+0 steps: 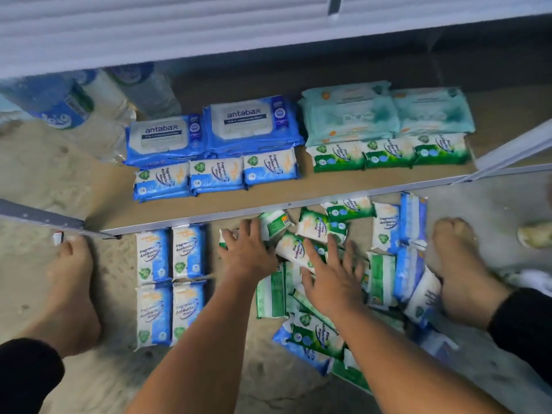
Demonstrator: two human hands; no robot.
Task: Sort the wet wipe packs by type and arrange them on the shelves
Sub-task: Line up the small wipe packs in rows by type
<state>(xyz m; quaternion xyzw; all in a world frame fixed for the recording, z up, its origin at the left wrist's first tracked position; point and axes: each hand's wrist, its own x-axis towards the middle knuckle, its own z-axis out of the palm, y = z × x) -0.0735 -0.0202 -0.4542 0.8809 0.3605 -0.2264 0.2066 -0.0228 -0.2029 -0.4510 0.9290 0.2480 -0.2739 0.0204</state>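
**Mixed heap invites a mis-sort**

Both hands are down in the loose heap of wipe packs [385, 273] on the floor, just in front of the low shelf [268, 195]. The right hand [331, 276] lies spread across green packs. The left hand [248, 249] covers one, though I cannot tell if it grips. Blue packs [413, 216] sit tangled among the green, so a hasty scoop could carry the wrong type up. The right foot [460, 264], hard against the heap, could crush some.

At the back of the shelf [298, 194], antabax packs [252, 124] lie left of soft packs [385, 115]. Before them run 3 Fragrance Free packs [216, 176] at left and 3 Pine packs [388, 153] at right. On the floor [119, 369] in front, a block of 4 packs [171, 285] lies left of a mixed heap [316, 227].
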